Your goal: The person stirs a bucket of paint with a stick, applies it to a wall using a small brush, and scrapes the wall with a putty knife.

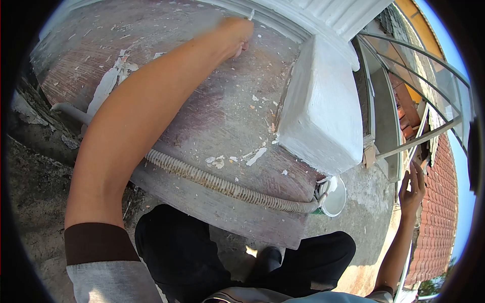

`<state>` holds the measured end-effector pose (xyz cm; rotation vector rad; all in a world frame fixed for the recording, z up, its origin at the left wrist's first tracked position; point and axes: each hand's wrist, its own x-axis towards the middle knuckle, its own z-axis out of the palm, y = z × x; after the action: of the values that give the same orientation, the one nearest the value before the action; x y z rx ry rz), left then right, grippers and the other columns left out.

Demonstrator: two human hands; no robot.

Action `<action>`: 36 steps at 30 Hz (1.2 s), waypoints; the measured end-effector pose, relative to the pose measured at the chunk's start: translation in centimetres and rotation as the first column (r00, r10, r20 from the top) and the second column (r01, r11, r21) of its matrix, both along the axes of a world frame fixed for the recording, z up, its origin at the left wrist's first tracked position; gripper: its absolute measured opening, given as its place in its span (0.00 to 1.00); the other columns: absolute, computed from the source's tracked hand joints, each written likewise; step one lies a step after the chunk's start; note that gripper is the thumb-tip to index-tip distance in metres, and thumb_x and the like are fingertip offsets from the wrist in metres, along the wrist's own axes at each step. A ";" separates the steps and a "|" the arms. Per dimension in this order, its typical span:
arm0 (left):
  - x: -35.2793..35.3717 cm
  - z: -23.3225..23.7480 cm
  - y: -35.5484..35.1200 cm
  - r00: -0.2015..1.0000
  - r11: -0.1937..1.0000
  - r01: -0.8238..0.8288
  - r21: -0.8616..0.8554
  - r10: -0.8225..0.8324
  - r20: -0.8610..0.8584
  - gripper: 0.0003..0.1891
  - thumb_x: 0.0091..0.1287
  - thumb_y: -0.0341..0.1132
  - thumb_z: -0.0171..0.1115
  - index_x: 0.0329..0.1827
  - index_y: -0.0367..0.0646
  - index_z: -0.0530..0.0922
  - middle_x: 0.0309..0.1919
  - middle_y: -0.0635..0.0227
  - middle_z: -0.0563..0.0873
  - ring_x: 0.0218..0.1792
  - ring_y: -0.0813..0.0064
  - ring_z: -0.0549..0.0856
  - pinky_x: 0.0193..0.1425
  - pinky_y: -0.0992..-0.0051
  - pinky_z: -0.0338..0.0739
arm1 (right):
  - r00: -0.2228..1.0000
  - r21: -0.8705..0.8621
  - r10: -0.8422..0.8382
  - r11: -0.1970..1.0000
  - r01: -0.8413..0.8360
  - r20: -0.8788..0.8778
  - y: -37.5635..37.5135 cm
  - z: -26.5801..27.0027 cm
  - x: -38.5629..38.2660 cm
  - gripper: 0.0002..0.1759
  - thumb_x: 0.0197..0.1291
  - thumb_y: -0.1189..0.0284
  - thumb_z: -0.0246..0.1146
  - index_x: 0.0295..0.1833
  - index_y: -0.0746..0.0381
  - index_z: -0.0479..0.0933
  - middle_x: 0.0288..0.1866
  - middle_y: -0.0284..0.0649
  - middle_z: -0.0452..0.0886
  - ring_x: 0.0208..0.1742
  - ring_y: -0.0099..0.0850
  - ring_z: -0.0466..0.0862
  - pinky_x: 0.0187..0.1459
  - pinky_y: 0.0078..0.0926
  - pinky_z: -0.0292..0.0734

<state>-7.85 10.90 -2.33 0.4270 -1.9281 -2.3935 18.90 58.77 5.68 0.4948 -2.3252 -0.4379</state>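
Observation:
My left hand [237, 38] is closed at the far side of the stained concrete ledge [227, 108], close to the base of the white moulding [288, 22]. A small whitish tip [251, 14] sticks up from its fingers; the rest of that item is hidden. My right hand [413, 189] is raised at the right with its fingers apart and nothing in it, in front of the red tiled roof [438, 202]. Between the hands stands a white painted block [323, 106] on the ledge.
A ribbed hose [217, 185] runs along the ledge's near side to a small bucket [334, 199]. Paint flakes [256, 156] lie scattered on the ledge. A curved metal and glass frame [424, 65] juts out at the upper right. My knees are against the near edge.

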 end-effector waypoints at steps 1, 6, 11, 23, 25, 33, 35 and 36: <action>1.0 -0.1 0.7 1.000 1.000 0.005 0.020 -0.004 -0.015 0.06 0.63 0.24 0.44 0.26 0.38 0.66 0.20 0.66 0.68 0.16 0.80 0.59 0.18 0.76 0.52 | 1.000 0.007 -0.002 1.000 0.002 0.001 0.1 0.0 -0.1 0.20 0.58 0.86 0.56 0.57 0.64 0.75 0.57 0.49 0.77 0.54 0.46 0.81 0.49 0.37 0.81; 3.0 0.6 2.6 0.999 0.996 0.039 -0.086 -0.036 0.035 0.09 0.62 0.25 0.45 0.22 0.38 0.66 0.18 0.66 0.67 0.15 0.80 0.59 0.18 0.75 0.51 | 1.000 0.013 -0.016 1.000 0.016 0.000 0.0 -0.2 -0.3 0.20 0.58 0.86 0.56 0.57 0.65 0.75 0.56 0.49 0.78 0.54 0.45 0.81 0.48 0.36 0.81; 0.6 0.5 0.2 0.999 0.993 0.040 -0.114 -0.039 0.013 0.09 0.61 0.24 0.45 0.22 0.38 0.66 0.18 0.66 0.67 0.15 0.80 0.58 0.17 0.75 0.50 | 1.000 0.050 -0.003 0.999 0.005 -0.021 -0.8 0.2 -0.3 0.21 0.56 0.86 0.58 0.57 0.65 0.76 0.55 0.47 0.78 0.53 0.45 0.82 0.49 0.35 0.81; -3.3 0.6 -8.6 0.993 0.995 -0.092 0.032 0.095 -0.077 0.04 0.63 0.23 0.41 0.32 0.35 0.64 0.22 0.64 0.66 0.14 0.79 0.56 0.17 0.76 0.51 | 0.999 0.059 0.003 0.998 -0.001 -0.035 -0.5 1.0 -0.5 0.20 0.58 0.85 0.58 0.56 0.64 0.76 0.55 0.47 0.78 0.54 0.44 0.81 0.49 0.36 0.81; -3.0 0.7 -8.8 0.995 0.998 -0.057 0.006 0.057 -0.087 0.04 0.63 0.23 0.40 0.32 0.34 0.64 0.23 0.63 0.67 0.15 0.78 0.56 0.17 0.76 0.51 | 0.999 0.038 -0.006 0.999 0.007 -0.037 -0.4 0.9 -0.6 0.20 0.58 0.85 0.58 0.56 0.64 0.76 0.55 0.47 0.78 0.54 0.44 0.81 0.50 0.36 0.81; -2.3 0.6 -6.9 0.996 0.995 -0.079 0.053 0.081 -0.044 0.04 0.63 0.23 0.40 0.32 0.34 0.64 0.23 0.62 0.67 0.16 0.78 0.58 0.18 0.76 0.52 | 0.999 0.058 -0.008 0.998 0.010 -0.035 -0.8 0.6 -0.9 0.19 0.59 0.85 0.58 0.56 0.66 0.75 0.55 0.48 0.78 0.54 0.45 0.81 0.50 0.36 0.81; -3.1 0.9 -7.4 0.990 0.989 -0.138 0.054 0.139 -0.020 0.04 0.63 0.23 0.40 0.31 0.34 0.64 0.22 0.63 0.66 0.16 0.78 0.57 0.18 0.75 0.52 | 1.000 0.054 0.000 0.999 0.001 -0.031 -0.8 0.7 -0.8 0.18 0.59 0.85 0.58 0.56 0.66 0.75 0.56 0.48 0.78 0.54 0.45 0.81 0.49 0.36 0.81; -3.6 0.9 -8.0 0.986 0.984 -0.167 0.055 0.168 -0.009 0.04 0.63 0.23 0.40 0.31 0.34 0.64 0.22 0.64 0.66 0.16 0.77 0.57 0.18 0.75 0.52 | 0.999 0.049 0.007 0.999 -0.006 -0.032 -0.7 0.7 -0.8 0.18 0.59 0.85 0.58 0.56 0.66 0.75 0.56 0.48 0.78 0.54 0.45 0.81 0.49 0.36 0.81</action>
<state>-11.43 2.86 -1.38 0.5500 -1.7485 -2.3399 18.15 58.11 6.40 0.5151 -2.2859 -0.4974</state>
